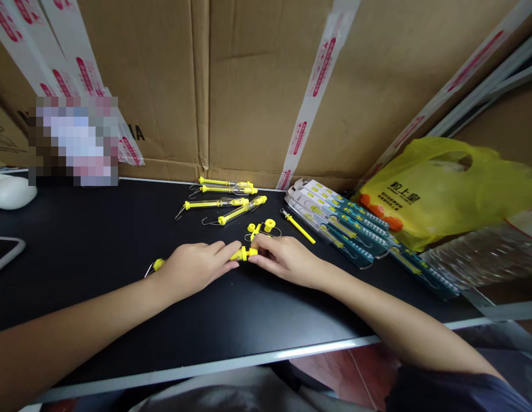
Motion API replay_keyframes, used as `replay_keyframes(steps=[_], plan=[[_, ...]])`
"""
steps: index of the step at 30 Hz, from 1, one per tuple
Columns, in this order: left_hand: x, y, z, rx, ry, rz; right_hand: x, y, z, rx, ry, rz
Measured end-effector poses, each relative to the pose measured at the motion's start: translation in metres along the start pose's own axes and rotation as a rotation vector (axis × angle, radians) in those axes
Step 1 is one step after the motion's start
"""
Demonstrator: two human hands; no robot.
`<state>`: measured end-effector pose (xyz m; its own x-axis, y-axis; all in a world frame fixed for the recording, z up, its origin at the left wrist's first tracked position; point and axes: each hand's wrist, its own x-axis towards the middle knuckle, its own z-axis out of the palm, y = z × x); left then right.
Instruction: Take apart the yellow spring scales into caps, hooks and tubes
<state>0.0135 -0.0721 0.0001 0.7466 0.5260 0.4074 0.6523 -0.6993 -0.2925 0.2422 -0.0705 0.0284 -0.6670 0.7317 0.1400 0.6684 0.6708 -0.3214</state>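
Both my hands rest on a black table [98, 240] and meet over one yellow spring scale [242, 254]. My left hand [195, 266] lies over the scale's body, fingers closed along it, and the hook end [157, 265] pokes out at my wrist. My right hand [283, 258] pinches the scale's yellow end cap with its fingertips. Just beyond the hands lie small loose yellow parts [261, 228] and a thin yellow rod [298, 225].
Several finished yellow spring scales [223, 200] lie near the back. Flat printed packages [334, 220] are fanned at the right, beside a yellow plastic bag [446, 191]. Cardboard boxes [249, 86] wall the back. A tablet edge [6, 252] sits far left.
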Motion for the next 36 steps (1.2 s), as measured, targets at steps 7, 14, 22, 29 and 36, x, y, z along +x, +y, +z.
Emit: replay_keyframes(steps=[7,14,22,29,36], plan=[[0.0011,0.0003,-0.0002,-0.007,-0.017,-0.007,-0.0011,-0.0025,-0.0023,0.025,-0.014,0.006],[0.0018,0.0006,0.0004,0.013,-0.016,-0.003,0.0005,0.0012,0.0006,-0.032,-0.019,-0.014],[0.0013,0.0,-0.0004,-0.009,-0.031,-0.011,-0.0004,0.0028,0.0024,0.068,0.046,-0.029],[0.0014,0.0002,-0.0006,-0.038,-0.031,-0.02,-0.0006,0.0005,0.0012,0.114,0.042,0.008],[0.0014,0.0001,-0.0015,-0.03,-0.041,-0.021,-0.0016,-0.001,0.0041,0.264,0.062,-0.031]])
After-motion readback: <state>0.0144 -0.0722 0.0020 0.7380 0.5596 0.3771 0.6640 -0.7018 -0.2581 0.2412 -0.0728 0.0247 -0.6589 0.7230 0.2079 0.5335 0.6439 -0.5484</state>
